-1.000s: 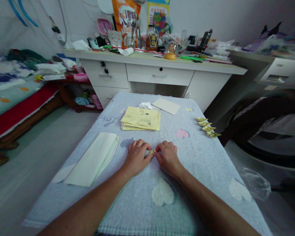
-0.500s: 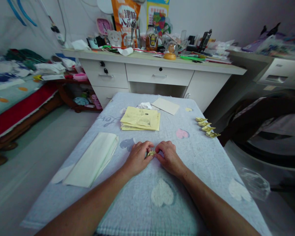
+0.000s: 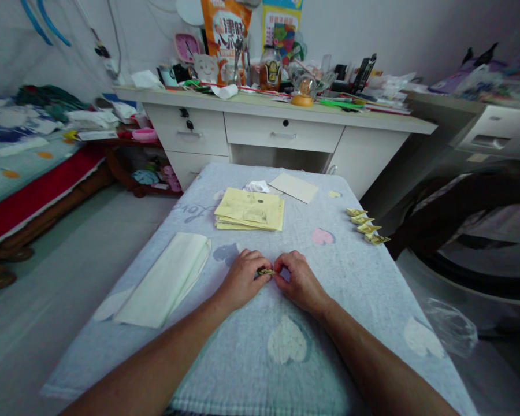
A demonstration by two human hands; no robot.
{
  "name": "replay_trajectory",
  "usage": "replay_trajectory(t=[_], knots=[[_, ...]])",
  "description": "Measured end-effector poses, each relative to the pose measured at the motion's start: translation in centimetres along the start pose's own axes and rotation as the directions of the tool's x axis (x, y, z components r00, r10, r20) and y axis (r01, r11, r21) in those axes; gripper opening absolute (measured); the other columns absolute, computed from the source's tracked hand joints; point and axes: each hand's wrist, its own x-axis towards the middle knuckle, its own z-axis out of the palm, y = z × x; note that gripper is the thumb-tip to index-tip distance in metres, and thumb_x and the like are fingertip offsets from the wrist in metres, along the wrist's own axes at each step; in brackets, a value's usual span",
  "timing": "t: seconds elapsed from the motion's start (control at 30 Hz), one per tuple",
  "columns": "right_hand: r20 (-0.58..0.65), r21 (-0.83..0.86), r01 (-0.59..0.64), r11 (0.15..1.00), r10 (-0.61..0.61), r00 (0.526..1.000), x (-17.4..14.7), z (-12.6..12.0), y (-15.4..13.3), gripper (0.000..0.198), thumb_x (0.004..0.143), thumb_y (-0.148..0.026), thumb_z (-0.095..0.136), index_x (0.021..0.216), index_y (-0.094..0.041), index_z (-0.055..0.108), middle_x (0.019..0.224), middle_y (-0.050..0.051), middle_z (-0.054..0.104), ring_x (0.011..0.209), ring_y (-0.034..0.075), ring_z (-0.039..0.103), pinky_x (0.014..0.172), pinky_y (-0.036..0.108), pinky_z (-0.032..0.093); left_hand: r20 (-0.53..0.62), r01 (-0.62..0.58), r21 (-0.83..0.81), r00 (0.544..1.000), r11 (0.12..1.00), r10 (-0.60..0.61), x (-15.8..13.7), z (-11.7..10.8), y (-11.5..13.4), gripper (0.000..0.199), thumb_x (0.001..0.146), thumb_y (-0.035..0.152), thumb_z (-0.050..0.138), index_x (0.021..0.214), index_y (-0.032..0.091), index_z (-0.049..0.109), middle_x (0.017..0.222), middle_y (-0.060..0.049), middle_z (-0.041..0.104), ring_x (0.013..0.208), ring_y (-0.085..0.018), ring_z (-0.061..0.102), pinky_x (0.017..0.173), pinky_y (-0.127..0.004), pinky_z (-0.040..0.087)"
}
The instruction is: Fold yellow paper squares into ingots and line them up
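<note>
Between my hands, just above the cloth-covered table (image 3: 346, 323), is a small piece of folded yellow paper (image 3: 266, 271). My left hand (image 3: 245, 278) is closed around its left part, thumb in front and fingers curled behind. The thumb and forefinger of my right hand (image 3: 298, 278) pinch its right end. Fingers cover much of the paper, so its full shape is hidden. Beyond my hands lies a stack of yellow paper sheets (image 3: 249, 209) with dark prints. At the table's right edge several folded yellow paper pieces (image 3: 368, 226) stand in a slanting row.
A folded pale cloth or paper bundle (image 3: 164, 280) lies left of my forearm. Toward the back are a crumpled white tissue (image 3: 256, 186) and a beige card (image 3: 293, 188). A white desk (image 3: 281, 133) stands behind, crowded on top; a washing machine (image 3: 494, 138) is at right.
Both hands stay at nearly the same spot. The folded yellow paper looks flatter and narrower between the fingers, and my right fingers have shifted slightly on its end. The view has moved slightly.
</note>
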Motion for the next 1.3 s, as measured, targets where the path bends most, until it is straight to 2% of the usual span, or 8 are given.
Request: replay_trajectory(t=[0.1, 0.2, 0.33, 0.47, 0.8, 1.07, 1.2, 1.3], knots=[[-0.028, 0.082, 0.018, 0.997, -0.015, 0.999, -0.21, -0.31, 0.04, 0.022, 0.077, -0.009, 0.061, 0.095, -0.019, 0.055, 0.086, 0.003, 0.061, 0.087, 0.019, 0.051, 0.081, 0.033, 0.038, -0.035, 0.038, -0.141, 0.998, 0.989, -0.043, -0.02, -0.29, -0.13, 0.009, 0.081, 0.024, 0.061, 0.079, 0.019, 0.068, 0.079, -0.002, 0.063, 0.083, -0.018, 0.055, 0.079, -0.031, 0.04], [-0.02, 0.109, 0.055, 0.992, -0.053, 0.998, -0.32, -0.64, 0.13, 0.036, 0.076, -0.015, 0.063, 0.11, -0.019, 0.053, 0.097, 0.005, 0.06, 0.094, 0.022, 0.049, 0.084, 0.036, 0.038, -0.05, 0.126, -0.3, 0.988, 0.946, -0.148, -0.02, -0.51, -0.22, 0.013, 0.081, 0.028, 0.061, 0.082, 0.017, 0.068, 0.076, -0.001, 0.063, 0.073, -0.015, 0.055, 0.069, -0.026, 0.041], [0.026, 0.13, 0.086, 0.988, -0.09, 0.996, -0.13, -0.91, -0.01, 0.013, 0.084, -0.028, 0.059, 0.093, -0.019, 0.059, 0.087, 0.004, 0.058, 0.086, 0.021, 0.049, 0.08, 0.036, 0.036, 0.001, 0.205, -0.442, 0.974, 0.874, -0.228, -0.06, -0.62, -0.3, 0.015, 0.082, 0.029, 0.06, 0.085, 0.015, 0.064, 0.071, 0.002, 0.058, 0.065, -0.012, 0.05, 0.061, -0.023, 0.037], [0.019, 0.2, 0.065, 0.978, -0.07, 0.997, 0.11, -1.04, -0.3, 0.018, 0.093, -0.033, 0.051, 0.083, -0.019, 0.058, 0.079, 0.002, 0.057, 0.082, 0.018, 0.05, 0.078, 0.033, 0.035, 0.054, 0.205, -0.521, 0.977, 0.829, -0.208, -0.1, -0.55, -0.28, 0.017, 0.084, 0.032, 0.058, 0.082, 0.015, 0.059, 0.07, 0.003, 0.052, 0.065, -0.01, 0.045, 0.06, -0.022, 0.035], [-0.008, 0.242, 0.038, 0.969, -0.038, 0.999, 0.2, -0.86, -0.05, 0.033, 0.095, -0.04, 0.048, 0.073, -0.019, 0.059, 0.072, 0.001, 0.056, 0.076, 0.016, 0.05, 0.076, 0.032, 0.036, 0.085, 0.206, -0.533, 0.978, 0.821, -0.19, -0.23, -0.31, -0.37, 0.021, 0.082, 0.036, 0.061, 0.082, 0.016, 0.056, 0.066, 0.005, 0.043, 0.061, -0.009, 0.039, 0.056, -0.02, 0.031], [0.002, 0.243, 0.049, 0.969, -0.051, 0.999, 0.3, -1.03, 0.1, 0.035, 0.095, -0.042, 0.048, 0.071, -0.019, 0.06, 0.07, 0.001, 0.055, 0.076, 0.016, 0.049, 0.076, 0.032, 0.035, 0.073, 0.198, -0.484, 0.98, 0.853, -0.186, -0.37, -0.41, -0.21, 0.018, 0.078, 0.032, 0.065, 0.084, 0.016, 0.059, 0.068, 0.004, 0.047, 0.062, -0.009, 0.042, 0.057, -0.021, 0.034], [0.016, 0.234, 0.047, 0.971, -0.052, 0.999, 0.08, -0.99, -0.01, 0.028, 0.094, -0.036, 0.049, 0.074, -0.019, 0.06, 0.073, 0.001, 0.056, 0.078, 0.016, 0.05, 0.077, 0.032, 0.036, 0.071, 0.198, -0.487, 0.98, 0.851, -0.188, -0.32, -0.51, 0.02, 0.021, 0.081, 0.035, 0.062, 0.082, 0.015, 0.058, 0.066, 0.004, 0.047, 0.061, -0.009, 0.041, 0.057, -0.021, 0.032], [-0.015, 0.281, 0.005, 0.96, -0.001, 1.0, -0.15, -0.83, -0.11, 0.009, 0.089, -0.028, 0.055, 0.093, -0.02, 0.057, 0.083, 0.002, 0.058, 0.084, 0.017, 0.052, 0.079, 0.031, 0.039, 0.063, 0.204, -0.506, 0.978, 0.838, -0.2, -0.29, -0.53, 0.0, 0.022, 0.083, 0.037, 0.059, 0.082, 0.015, 0.057, 0.067, 0.004, 0.046, 0.061, -0.009, 0.04, 0.056, -0.021, 0.031]])
